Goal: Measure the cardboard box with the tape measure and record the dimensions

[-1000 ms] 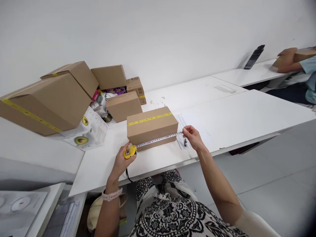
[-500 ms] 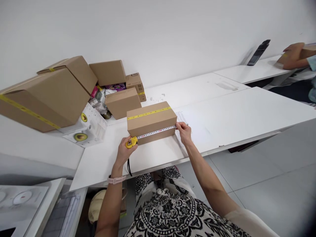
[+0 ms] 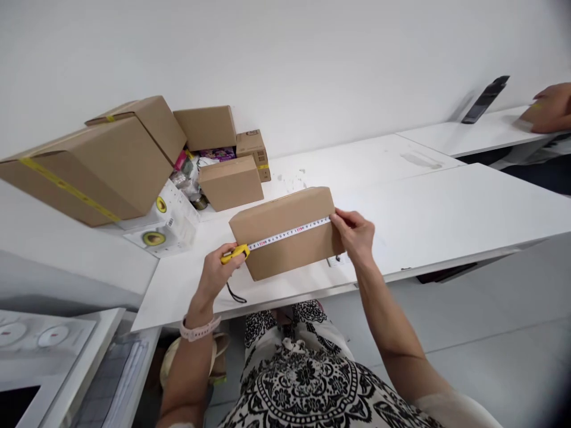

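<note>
A brown cardboard box point(image 3: 292, 252) is tipped so that a broad side faces me, over the white table's near part. A yellow tape measure point(image 3: 236, 254) is closed in my left hand point(image 3: 214, 270) at the box's left edge, its black wrist strap dangling below. The white measuring blade point(image 3: 289, 232) runs straight across the box's face. At the right edge of the box, my right hand point(image 3: 357, 236) pinches the blade's end, fingers against the box corner. Partly hidden beneath the box and that hand is a printed sheet point(image 3: 335, 261).
Several cardboard boxes point(image 3: 120, 157) are piled at the left on white cartons with avocado pictures point(image 3: 165, 229). A smaller box point(image 3: 232, 183) stands behind mine. At the far right, a dark bottle point(image 3: 486, 100) and another person's arm point(image 3: 553, 108) are by the wall.
The box has tilted up toward me, and its yellow-taped top has turned out of sight. My right hand has moved right with the blade's end; the left still grips the tape measure.
</note>
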`<state>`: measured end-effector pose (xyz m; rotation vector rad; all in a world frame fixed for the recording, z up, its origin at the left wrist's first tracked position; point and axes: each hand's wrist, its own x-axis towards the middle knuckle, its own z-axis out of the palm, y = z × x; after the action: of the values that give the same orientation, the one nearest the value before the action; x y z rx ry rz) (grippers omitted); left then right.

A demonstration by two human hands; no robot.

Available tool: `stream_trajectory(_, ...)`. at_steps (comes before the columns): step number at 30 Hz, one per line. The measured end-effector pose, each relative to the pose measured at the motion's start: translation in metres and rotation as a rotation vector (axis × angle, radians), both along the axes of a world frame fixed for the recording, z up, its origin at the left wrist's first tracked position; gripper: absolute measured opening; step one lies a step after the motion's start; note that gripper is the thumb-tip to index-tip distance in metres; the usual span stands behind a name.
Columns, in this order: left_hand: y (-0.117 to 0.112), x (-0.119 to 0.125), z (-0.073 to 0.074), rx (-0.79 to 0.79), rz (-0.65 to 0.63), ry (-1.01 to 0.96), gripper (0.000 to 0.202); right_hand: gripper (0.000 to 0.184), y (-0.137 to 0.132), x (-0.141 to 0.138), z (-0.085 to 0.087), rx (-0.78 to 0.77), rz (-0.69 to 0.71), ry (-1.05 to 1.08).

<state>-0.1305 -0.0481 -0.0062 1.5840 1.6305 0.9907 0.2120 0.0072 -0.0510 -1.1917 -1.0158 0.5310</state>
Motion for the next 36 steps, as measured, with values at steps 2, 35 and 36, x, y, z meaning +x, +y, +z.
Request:
stream_trajectory(2,-0.001,0.000,0.025,-0.070,-0.047,0.028,0.049,0.034,-0.003,0.007,0.023,-0.080,0.042,-0.051)
stream_trajectory(35,0.089,-0.042,0.036,-0.441,-0.270,-0.039,0.034,0.021,0.069,0.004,0.007,-0.420,0.209,0.036)
stream_trajectory(36,0.091,-0.040,0.037,-0.425,-0.297,-0.029,0.034,0.021,0.069,0.004,0.007,-0.422,0.209,0.043)
